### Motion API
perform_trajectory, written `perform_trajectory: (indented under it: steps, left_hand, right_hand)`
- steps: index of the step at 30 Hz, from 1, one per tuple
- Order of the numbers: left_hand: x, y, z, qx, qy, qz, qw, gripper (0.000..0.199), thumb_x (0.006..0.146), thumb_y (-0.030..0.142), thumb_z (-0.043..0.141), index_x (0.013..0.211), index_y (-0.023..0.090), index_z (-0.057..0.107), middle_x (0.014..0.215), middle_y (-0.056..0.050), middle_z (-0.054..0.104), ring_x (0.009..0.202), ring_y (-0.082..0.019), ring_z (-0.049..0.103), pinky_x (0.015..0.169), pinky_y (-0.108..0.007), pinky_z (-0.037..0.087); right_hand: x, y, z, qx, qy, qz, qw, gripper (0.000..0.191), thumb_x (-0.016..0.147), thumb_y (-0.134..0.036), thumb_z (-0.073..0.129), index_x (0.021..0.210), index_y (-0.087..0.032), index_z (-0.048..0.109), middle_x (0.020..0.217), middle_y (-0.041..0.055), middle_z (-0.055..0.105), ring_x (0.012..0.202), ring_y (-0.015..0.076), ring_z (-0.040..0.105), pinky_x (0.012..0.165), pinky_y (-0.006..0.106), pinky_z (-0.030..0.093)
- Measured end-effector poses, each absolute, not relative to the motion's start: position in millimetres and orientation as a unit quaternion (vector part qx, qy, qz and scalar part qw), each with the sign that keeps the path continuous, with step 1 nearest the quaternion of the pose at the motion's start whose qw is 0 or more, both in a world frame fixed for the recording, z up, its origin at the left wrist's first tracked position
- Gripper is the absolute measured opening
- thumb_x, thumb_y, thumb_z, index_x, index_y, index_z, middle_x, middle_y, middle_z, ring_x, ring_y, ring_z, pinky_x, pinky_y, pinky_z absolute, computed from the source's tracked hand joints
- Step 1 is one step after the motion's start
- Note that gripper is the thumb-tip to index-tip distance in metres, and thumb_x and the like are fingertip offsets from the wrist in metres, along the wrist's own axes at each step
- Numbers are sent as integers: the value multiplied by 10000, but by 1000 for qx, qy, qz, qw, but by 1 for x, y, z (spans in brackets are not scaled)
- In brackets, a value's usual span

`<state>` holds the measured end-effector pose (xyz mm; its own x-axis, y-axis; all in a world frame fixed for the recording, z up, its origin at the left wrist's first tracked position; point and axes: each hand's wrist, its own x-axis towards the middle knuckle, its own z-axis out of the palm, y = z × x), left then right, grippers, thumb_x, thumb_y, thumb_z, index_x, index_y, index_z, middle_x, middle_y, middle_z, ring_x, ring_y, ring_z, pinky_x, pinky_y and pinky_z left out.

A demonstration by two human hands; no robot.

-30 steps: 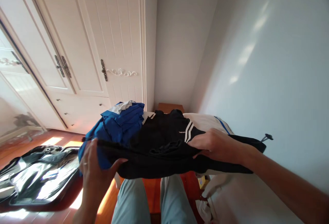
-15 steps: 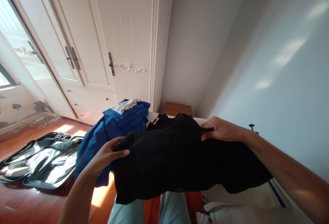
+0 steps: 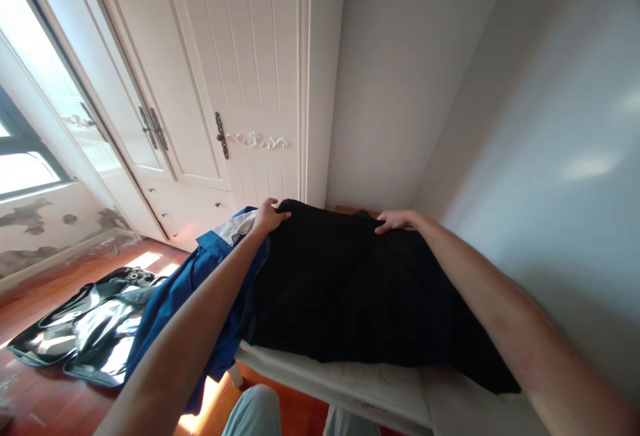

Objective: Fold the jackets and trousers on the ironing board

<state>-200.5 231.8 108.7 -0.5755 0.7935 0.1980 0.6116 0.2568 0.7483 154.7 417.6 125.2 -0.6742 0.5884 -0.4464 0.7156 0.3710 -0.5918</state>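
A black garment [image 3: 360, 296] lies spread over the white bed [image 3: 380, 393] in front of me. My left hand [image 3: 269, 216] grips its far left corner. My right hand [image 3: 397, 221] pinches its far edge, about a forearm's length to the right. Both arms are stretched out over the cloth. A blue garment [image 3: 197, 296] with a white collar lies bunched at the bed's left side, partly under the black one and hanging over the edge.
A white wardrobe [image 3: 220, 83] with ornate metal handles stands behind the bed on the left. A shiny black open suitcase [image 3: 83, 329] lies on the red wooden floor at the lower left. White walls close the corner on the right. My knees show at the bottom.
Both hands have carried the black garment forward and laid it flat on the bed, arms now extended. The striped black garment seen earlier is covered.
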Motion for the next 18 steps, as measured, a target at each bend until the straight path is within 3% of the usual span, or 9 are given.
perform_trajectory:
  steps: [4, 7, 9, 11, 13, 16, 18]
  left_hand:
    - [-182, 255, 74, 529, 833, 159, 15, 391, 820, 267, 702, 1176, 147, 594, 1212, -185, 640, 1092, -321, 646, 854, -384, 531]
    - [-156, 254, 64, 617, 765, 143, -115, 372, 909, 256, 580, 1260, 133, 572, 1371, -212, 549, 1235, -337, 563, 966, -439, 491]
    - [-139, 254, 60, 694, 684, 152, -166, 448, 950, 331, 541, 1349, 126, 538, 1490, -214, 453, 1404, -349, 402, 1099, -473, 393]
    - [-128, 256, 49, 765, 612, 140, -147, 565, 969, 476, 504, 1421, 136, 503, 1570, -194, 368, 1500, -339, 239, 1191, -482, 270]
    - [-123, 261, 30, 801, 581, 115, -86, 672, 973, 595, 426, 1471, 145, 468, 1600, -174, 333, 1528, -323, 167, 1229, -481, 182]
    - [-126, 272, -5, 789, 609, 77, 34, 736, 994, 627, 296, 1540, 141, 374, 1617, -165, 299, 1523, -308, 195, 1226, -461, 189]
    - [-131, 277, -23, 771, 628, 78, 74, 750, 1001, 620, 262, 1569, 133, 313, 1629, -166, 259, 1518, -311, 210, 1219, -454, 206]
  right_hand:
    - [157, 440, 40, 387, 835, -380, 92, 664, 495, -713, 807, 907, -195, 742, 1016, 102, 761, 952, 307, 704, 801, 354, 557]
    - [170, 451, 12, 379, 836, -389, 80, 652, 592, -735, 743, 944, -187, 724, 1027, 98, 756, 950, 293, 699, 779, 333, 540]
    - [176, 460, 12, 369, 849, -372, 73, 618, 641, -722, 723, 941, -181, 715, 998, 91, 758, 925, 287, 697, 753, 323, 524]
    - [177, 466, 21, 358, 866, -342, 70, 567, 674, -691, 726, 932, -186, 716, 974, 77, 758, 915, 282, 694, 754, 319, 512]
    - [175, 469, 28, 357, 878, -312, 72, 517, 702, -660, 727, 923, -192, 721, 956, 70, 757, 913, 284, 692, 772, 324, 507]
    - [171, 466, 28, 367, 888, -264, 79, 485, 748, -622, 715, 965, -189, 729, 1001, 95, 751, 947, 301, 691, 817, 345, 516]
    - [173, 461, 24, 369, 897, -237, 49, 501, 806, -582, 688, 1124, -196, 705, 1162, 114, 720, 1080, 309, 664, 915, 363, 509]
